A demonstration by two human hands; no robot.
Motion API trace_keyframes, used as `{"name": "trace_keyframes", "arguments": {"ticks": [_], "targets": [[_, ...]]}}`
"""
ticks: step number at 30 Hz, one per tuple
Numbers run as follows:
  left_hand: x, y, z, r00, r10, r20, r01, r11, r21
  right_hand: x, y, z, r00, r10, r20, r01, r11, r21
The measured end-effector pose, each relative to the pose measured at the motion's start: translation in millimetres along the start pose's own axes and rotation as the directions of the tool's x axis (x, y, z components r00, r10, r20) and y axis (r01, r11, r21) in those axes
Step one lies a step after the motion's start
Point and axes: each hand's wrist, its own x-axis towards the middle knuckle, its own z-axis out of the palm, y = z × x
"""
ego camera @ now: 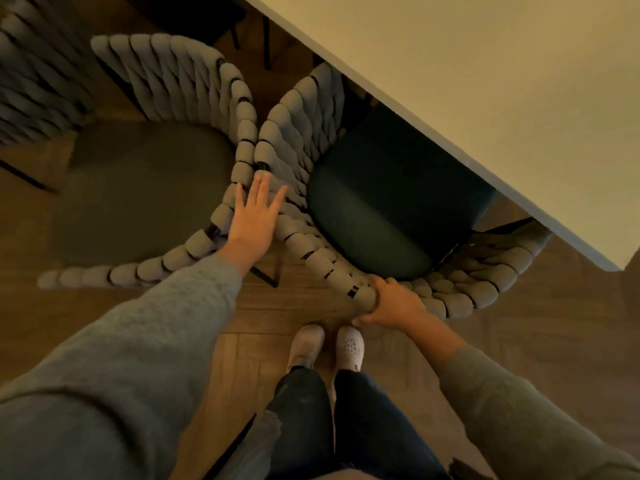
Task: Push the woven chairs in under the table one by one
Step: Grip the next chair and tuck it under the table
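I'm clamping my right hand point(388, 301) around the woven chair point(377, 209)'s back rim, its seat beyond my grip partly under the table point(485, 74), while my left hand point(254, 216) is lying open on the rim.

Single head view, looking steeply down, close over both forearms and floor point(277, 317); edges distorted, probably wide-angle.

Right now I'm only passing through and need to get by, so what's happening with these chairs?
A person in a grey sweater is pushing a grey rope-woven chair with a dark green seat under the pale table. The right hand grips its woven back rail; the left hand rests flat and open against the rail. The seat is partly under the tabletop. A second woven chair stands alongside, fully out.
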Motion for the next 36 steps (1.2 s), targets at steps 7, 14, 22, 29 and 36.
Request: {"name": "trace_keyframes", "arguments": {"ticks": [7,14,22,29,36], "targets": [[-41.6,-42.3,37.4,0.945,-0.323,0.058,0.323,0.884,-0.337,15.0,-86.9,-51.9,0.865,-0.415,-0.281,0.419,0.907,-0.048],[-49.1,-90.7,77.1,0.937,-0.236,0.256,0.334,0.819,-0.466,73.8,-198.5,-95.1,0.701,-0.692,-0.173,0.558,0.683,-0.472],[-37.9,-115.7,93.9,0.984,-0.069,0.165,0.139,0.876,-0.461,166.2,-270.5,-133.6,0.826,-0.563,0.03,0.366,0.495,-0.788],[-49.0,-140.1,115.9,0.99,-0.025,0.142,0.087,0.887,-0.454,215.5,-295.9,-169.0,0.737,-0.564,0.373,0.572,0.228,-0.788],[-104.0,-190.8,145.5,0.996,-0.031,0.087,0.066,0.9,-0.431,258.5,-330.4,-204.0,0.712,-0.606,0.355,0.466,0.03,-0.884]]}}
